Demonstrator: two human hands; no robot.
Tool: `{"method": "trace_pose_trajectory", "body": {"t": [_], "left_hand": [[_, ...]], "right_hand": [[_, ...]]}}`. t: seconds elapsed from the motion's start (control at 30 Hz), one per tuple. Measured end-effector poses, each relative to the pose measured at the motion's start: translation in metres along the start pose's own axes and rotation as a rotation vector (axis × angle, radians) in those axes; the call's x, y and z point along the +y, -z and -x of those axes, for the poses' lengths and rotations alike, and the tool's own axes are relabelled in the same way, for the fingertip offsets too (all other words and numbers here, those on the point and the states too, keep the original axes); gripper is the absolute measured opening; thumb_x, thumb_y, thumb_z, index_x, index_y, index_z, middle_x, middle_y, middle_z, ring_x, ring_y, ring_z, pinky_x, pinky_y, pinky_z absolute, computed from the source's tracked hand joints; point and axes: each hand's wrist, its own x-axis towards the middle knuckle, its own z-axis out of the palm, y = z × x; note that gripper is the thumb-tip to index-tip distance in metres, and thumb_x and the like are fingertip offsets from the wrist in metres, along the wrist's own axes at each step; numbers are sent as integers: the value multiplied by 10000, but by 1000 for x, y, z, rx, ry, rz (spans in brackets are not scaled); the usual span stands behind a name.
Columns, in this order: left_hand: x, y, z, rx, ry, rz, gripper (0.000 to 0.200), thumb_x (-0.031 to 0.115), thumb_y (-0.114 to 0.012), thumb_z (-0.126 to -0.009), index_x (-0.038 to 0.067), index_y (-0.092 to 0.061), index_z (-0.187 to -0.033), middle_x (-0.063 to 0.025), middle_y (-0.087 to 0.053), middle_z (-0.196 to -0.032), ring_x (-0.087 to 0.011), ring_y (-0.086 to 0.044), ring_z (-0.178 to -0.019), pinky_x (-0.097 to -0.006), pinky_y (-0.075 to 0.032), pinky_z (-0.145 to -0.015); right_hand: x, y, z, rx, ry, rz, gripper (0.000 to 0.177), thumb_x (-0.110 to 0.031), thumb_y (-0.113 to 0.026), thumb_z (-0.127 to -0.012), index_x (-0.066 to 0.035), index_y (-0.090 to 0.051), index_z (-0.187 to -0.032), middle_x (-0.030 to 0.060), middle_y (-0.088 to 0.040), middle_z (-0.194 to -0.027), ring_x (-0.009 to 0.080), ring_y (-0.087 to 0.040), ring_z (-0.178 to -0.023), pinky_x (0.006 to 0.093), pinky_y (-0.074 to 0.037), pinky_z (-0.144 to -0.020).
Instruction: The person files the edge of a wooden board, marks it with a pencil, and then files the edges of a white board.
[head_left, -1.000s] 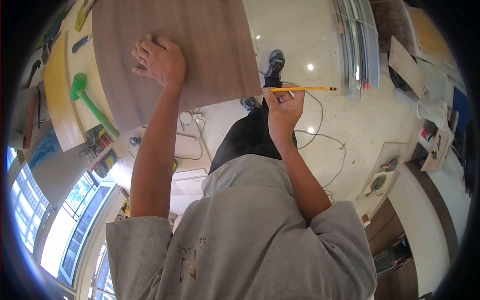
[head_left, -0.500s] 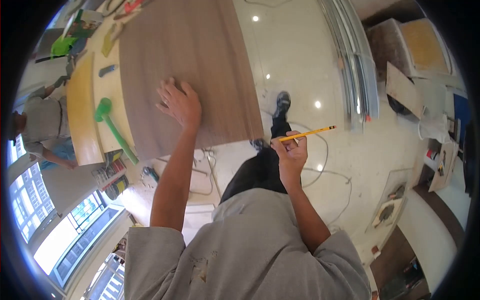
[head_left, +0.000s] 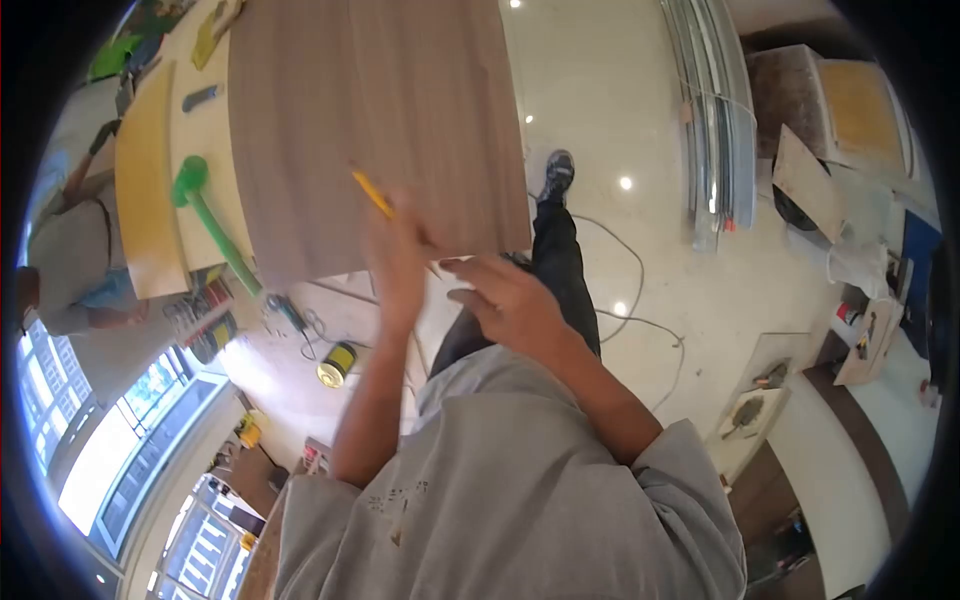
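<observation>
Head view, yellow pencil (head_left: 372,195) slanting over near edge of brown veneer board (head_left: 380,110), blurred left hand (head_left: 398,250) raised against it, grip cannot be told, right hand (head_left: 510,300) just beside, fingers spread loose, green mallet (head_left: 205,215) left of board.

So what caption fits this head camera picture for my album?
Left hand holding a yellow pencil over a wood-grain board, right hand open alongside.

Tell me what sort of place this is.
Probably a carpentry or fit-out worksite: a large wood-veneer panel lies on a workbench beside a green mallet, metal rails and loose cables lie on the floor, and the left hand holds a pencil.
</observation>
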Motion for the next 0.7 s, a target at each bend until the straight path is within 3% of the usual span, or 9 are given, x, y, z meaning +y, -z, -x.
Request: {"method": "trace_pose_trajectory", "body": {"t": [0.03, 0.07, 0.1, 0.17, 0.27, 0.37, 0.47, 0.6, 0.7], "left_hand": [[23, 8, -16, 111, 159, 135, 325, 303, -511, -1160, 29, -688, -1166, -2, -588, -702, -149, -581, -640, -373, -473, -591], [22, 26, -39, 122, 42, -92, 362, 347, -523, -1161, 44, -675, -1286, -13, -573, -736, -89, -546, -639, -293, -450, -589], [13, 56, -79, 245, -53, -639, 352, 328, -555, -1137, 93, -695, -1358, -98, -699, -816, -207, -685, -707, -385, -519, -656], [-1, 72, -107, 369, -219, -870, 388, 325, -569, -1114, 141, -657, -1443, -158, -776, -1074, -341, -765, -955, -468, -568, -812], [-28, 75, -134, 467, -240, -945, 407, 342, -580, -1095, 155, -646, -1450, -160, -749, -1279, -393, -724, -1138, -500, -563, -917], [-48, 70, -138, 535, -296, -960, 358, 314, -570, -1101, 169, -642, -1421, -114, -743, -1235, -376, -734, -1071, -505, -574, -885], [-48, 70, -138, 541, -270, -970, 338, 283, -584, -1090, 175, -651, -1404, -108, -746, -1222, -369, -735, -1081, -504, -575, -881], [-48, 70, -140, 551, -317, -950, 331, 260, -588, -1084, 166, -654, -1395, -117, -742, -1213, -363, -736, -1067, -508, -573, -871], [-49, 71, -139, 515, -290, -952, 339, 242, -592, -1079, 158, -655, -1401, -123, -738, -1213, -358, -729, -1077, -496, -569, -886]], "right_hand": [[5, 10, 0, 15, -36, 4, 425, -60, -819, -917, -35, -689, -1320, 153, -726, -1014, 318, -724, -890, 342, -587, -802], [15, 15, 4, 105, -247, -80, 388, -158, -855, -925, -34, -701, -1258, 130, -726, -950, 216, -700, -774, 334, -559, -683], [34, 32, -3, 216, -482, -206, 330, -143, -883, -898, -21, -699, -1143, 88, -701, -829, 131, -644, -687, 300, -530, -636], [66, 35, -9, 203, -427, -142, 300, -107, -902, -867, -9, -670, -1029, 73, -696, -801, 112, -625, -648, 289, -501, -569], [84, 43, -18, 113, -685, -424, 307, -75, -916, -841, -8, -647, -973, 65, -676, -761, 104, -584, -577, 277, -459, -501], [79, 55, -38, 23, -748, -327, 300, -51, -918, -834, -8, -631, -910, 58, -651, -702, 89, -564, -528, 269, -436, -463], [84, 66, -84, 35, -732, -416, 301, -70, -923, -834, 1, -633, -869, 51, -638, -655, 92, -567, -501, 273, -442, -456], [99, 75, -163, 139, -570, -326, 296, -116, -916, -851, -3, -643, -826, 52, -635, -645, 107, -563, -486, 284, -431, -454], [87, 70, -155, 177, -582, -221, 294, -172, -894, -883, -14, -653, -828, 51, -638, -661, 119, -580, -518, 306, -455, -489]]}}
